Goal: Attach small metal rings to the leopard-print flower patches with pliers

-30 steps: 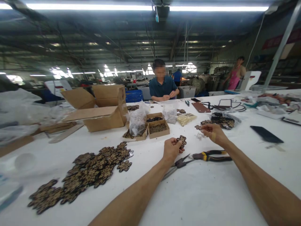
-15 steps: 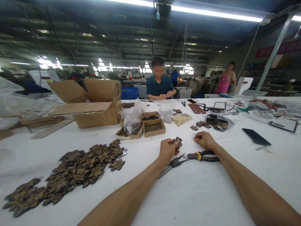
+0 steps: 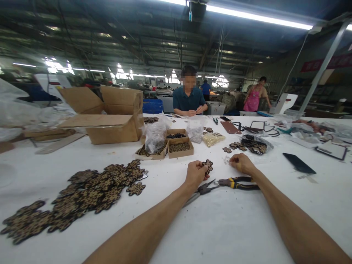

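Observation:
My left hand [image 3: 196,173] is closed on a leopard-patterned flower piece [image 3: 208,167], held just above the white table [image 3: 220,227]. To its right, my right hand [image 3: 241,163] has its fingers pinched together beside a few tiny clear bits [image 3: 227,160]; what the fingertips hold, if anything, is too small to make out. Below the hands lie yellow-and-black pliers [image 3: 238,183] and dark-jawed pliers [image 3: 204,188]. A large pile of similar flower pieces [image 3: 90,190] spreads over the table on the left.
Small boxes of metal parts [image 3: 180,147] stand beyond my hands, with an open carton [image 3: 112,126] to their left. A bag of beads [image 3: 213,139], bagged flower pieces [image 3: 254,144] and a phone [image 3: 299,162] lie farther right. A person [image 3: 189,97] sits across the table.
My right hand has shifted slightly right, away from the clear bits, which show more. My left hand keeps its hold. The view has moved a little, and a person in a pink apron has shifted left.

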Action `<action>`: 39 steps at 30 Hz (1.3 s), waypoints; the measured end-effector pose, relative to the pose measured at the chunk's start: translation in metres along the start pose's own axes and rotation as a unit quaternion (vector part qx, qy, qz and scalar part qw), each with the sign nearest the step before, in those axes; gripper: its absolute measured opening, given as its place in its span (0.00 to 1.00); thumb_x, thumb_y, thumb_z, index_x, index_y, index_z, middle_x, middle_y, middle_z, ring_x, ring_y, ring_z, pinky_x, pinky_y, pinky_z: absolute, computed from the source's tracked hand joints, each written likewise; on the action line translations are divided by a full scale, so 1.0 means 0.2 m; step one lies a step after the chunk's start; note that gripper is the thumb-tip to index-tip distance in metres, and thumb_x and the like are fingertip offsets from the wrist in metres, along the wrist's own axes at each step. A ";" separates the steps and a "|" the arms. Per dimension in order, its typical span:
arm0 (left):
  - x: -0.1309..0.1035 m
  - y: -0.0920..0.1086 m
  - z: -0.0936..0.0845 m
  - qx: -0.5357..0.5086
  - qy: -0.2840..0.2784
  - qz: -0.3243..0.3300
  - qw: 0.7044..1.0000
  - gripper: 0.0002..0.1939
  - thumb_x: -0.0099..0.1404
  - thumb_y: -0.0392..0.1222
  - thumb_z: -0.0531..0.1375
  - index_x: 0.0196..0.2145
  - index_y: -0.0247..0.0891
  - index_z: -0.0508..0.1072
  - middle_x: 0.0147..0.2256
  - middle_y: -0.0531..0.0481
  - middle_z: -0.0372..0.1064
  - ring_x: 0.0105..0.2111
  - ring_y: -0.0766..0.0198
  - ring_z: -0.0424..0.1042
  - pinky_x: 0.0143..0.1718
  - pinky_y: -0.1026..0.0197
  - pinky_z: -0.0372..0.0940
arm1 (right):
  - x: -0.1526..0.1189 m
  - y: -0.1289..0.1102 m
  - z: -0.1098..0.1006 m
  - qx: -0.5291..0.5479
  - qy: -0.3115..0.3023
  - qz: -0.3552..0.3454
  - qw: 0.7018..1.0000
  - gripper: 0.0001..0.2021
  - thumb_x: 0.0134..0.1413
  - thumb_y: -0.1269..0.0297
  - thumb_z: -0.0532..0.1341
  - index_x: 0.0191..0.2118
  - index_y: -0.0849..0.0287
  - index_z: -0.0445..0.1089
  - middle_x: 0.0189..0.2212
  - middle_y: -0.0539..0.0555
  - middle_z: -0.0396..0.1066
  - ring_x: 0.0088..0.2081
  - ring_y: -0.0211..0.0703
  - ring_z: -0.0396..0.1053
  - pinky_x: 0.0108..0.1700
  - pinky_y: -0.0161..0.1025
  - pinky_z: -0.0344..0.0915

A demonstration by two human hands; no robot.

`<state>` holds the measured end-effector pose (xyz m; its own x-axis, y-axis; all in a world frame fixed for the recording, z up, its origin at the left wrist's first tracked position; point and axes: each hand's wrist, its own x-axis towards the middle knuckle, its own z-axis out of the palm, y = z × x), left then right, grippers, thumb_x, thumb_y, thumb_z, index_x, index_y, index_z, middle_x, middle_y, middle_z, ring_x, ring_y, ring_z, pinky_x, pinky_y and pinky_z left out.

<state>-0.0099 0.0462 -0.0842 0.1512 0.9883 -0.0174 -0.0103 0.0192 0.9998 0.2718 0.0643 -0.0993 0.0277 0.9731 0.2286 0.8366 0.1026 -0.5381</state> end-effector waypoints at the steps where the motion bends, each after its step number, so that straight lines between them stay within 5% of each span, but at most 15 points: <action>1: 0.00 0.00 0.00 0.001 0.000 0.001 1.000 0.14 0.58 0.46 0.68 0.30 0.33 0.70 0.23 0.46 0.75 0.19 0.63 0.74 0.18 0.65 0.68 | 0.00 -0.01 0.01 -0.002 0.000 0.002 1.000 0.08 0.49 0.60 0.65 0.32 0.57 0.79 0.28 0.54 0.79 0.32 0.47 0.73 0.34 0.37 0.63; 13: 0.00 0.01 -0.02 0.006 -0.001 0.016 1.000 0.19 0.56 0.52 0.69 0.29 0.34 0.69 0.22 0.47 0.74 0.20 0.62 0.75 0.18 0.66 0.67 | 0.07 -0.08 0.05 -0.032 -0.011 0.020 0.999 0.02 0.47 0.67 0.67 0.28 0.59 0.76 0.29 0.56 0.79 0.33 0.46 0.74 0.34 0.35 0.62; 20: 0.00 0.05 -0.01 0.000 -0.004 0.026 1.000 0.23 0.54 0.48 0.71 0.42 0.35 0.71 0.25 0.47 0.76 0.20 0.62 0.74 0.17 0.66 0.66 | 0.07 -0.09 0.06 0.002 0.015 0.025 1.000 0.04 0.43 0.67 0.68 0.25 0.59 0.72 0.27 0.57 0.77 0.33 0.47 0.72 0.35 0.37 0.60; 28: -0.03 0.04 -0.01 -0.094 -0.014 0.021 0.995 0.25 0.49 0.45 0.73 0.39 0.35 0.68 0.32 0.44 0.77 0.24 0.59 0.78 0.24 0.61 0.71 | -0.02 -0.18 -0.01 0.207 0.032 -0.015 0.978 0.14 0.54 0.52 0.63 0.34 0.60 0.73 0.27 0.55 0.76 0.29 0.45 0.72 0.33 0.39 0.68; 33: -0.06 0.03 -0.01 -0.143 -0.042 0.015 0.989 0.24 0.49 0.43 0.73 0.39 0.36 0.66 0.33 0.46 0.76 0.26 0.58 0.78 0.27 0.58 0.72 | -0.08 -0.26 -0.02 0.410 0.018 -0.014 0.912 0.19 0.42 0.50 0.73 0.33 0.60 0.75 0.27 0.55 0.76 0.28 0.45 0.72 0.33 0.43 0.70; 39: -0.04 0.00 -0.02 0.053 0.033 0.098 0.993 0.13 0.52 0.36 0.68 0.36 0.36 0.73 0.27 0.49 0.74 0.24 0.65 0.73 0.26 0.64 0.66 | -0.12 -0.35 -0.02 0.434 0.001 -0.013 0.901 0.17 0.40 0.53 0.75 0.32 0.59 0.76 0.27 0.54 0.76 0.26 0.42 0.71 0.32 0.41 0.69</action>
<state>-0.0158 0.0394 -0.0842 0.0909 0.9796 0.1794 0.0720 -0.1862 0.9799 0.2138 0.0324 -0.0638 0.0151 0.9676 0.2518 0.0950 0.2493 -0.9637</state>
